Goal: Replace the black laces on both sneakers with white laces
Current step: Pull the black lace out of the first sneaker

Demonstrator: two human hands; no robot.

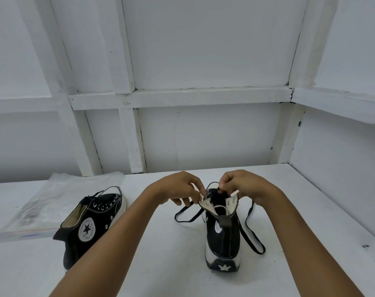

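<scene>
The shoe (223, 239) stands heel toward the person, toe away — left hand (182, 187) and right hand (242, 185) meet over its collar, each pinching the lace (248, 228) at the top eyelets.

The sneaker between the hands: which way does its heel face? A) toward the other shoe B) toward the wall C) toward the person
C: the star heel patch of the sneaker faces the camera; the left hand and right hand pinch at its collar.

Clear plastic bag (60, 198) on white table (160, 264)
</scene>
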